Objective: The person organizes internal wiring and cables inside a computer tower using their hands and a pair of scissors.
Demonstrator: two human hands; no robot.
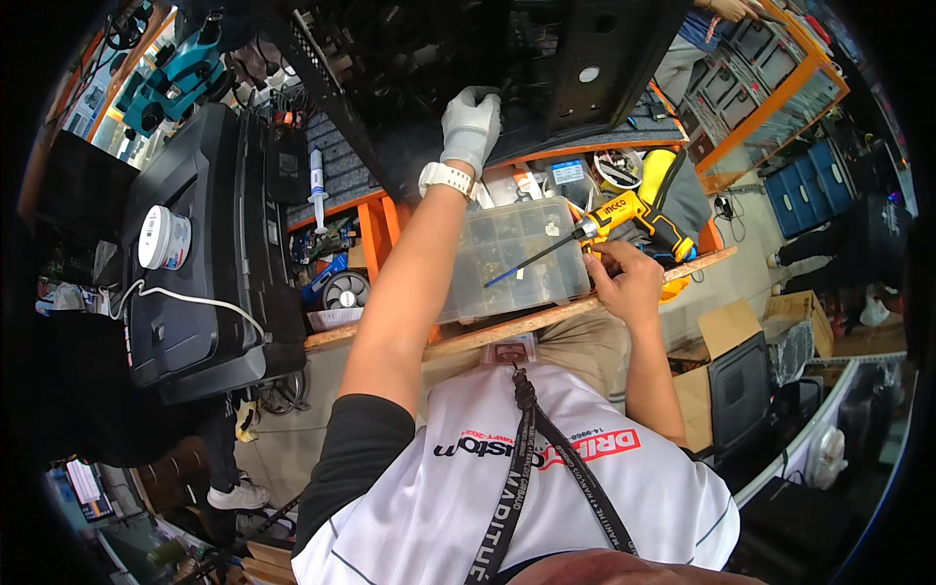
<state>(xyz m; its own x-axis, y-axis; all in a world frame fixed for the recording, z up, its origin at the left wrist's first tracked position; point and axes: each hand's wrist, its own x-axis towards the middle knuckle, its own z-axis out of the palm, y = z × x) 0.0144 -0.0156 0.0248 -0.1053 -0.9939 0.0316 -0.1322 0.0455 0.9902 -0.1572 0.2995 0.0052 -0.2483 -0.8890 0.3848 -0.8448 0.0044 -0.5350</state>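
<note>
My left hand (473, 127), in a pale grey glove with a white watch at the wrist, reaches into the dark inside of a black computer case (609, 73). Its fingers are curled; whatever they grip is lost in the shadow. My bare right hand (629, 280) is at the right edge of a clear compartment box (507, 224), fingers bent and pinched together. What they hold is too small to make out. Just beyond them a yellow and black cordless screwdriver (624, 216) lies with its long bit slanting across the box lid.
The box sits in an open wooden drawer (575, 310) against my front, with a small fan (345, 290) at its left. A black printer (210, 253) carrying a white tub (165, 238) stands at left. A syringe (318, 185) lies by the case. Cardboard boxes (729, 330) stand at right.
</note>
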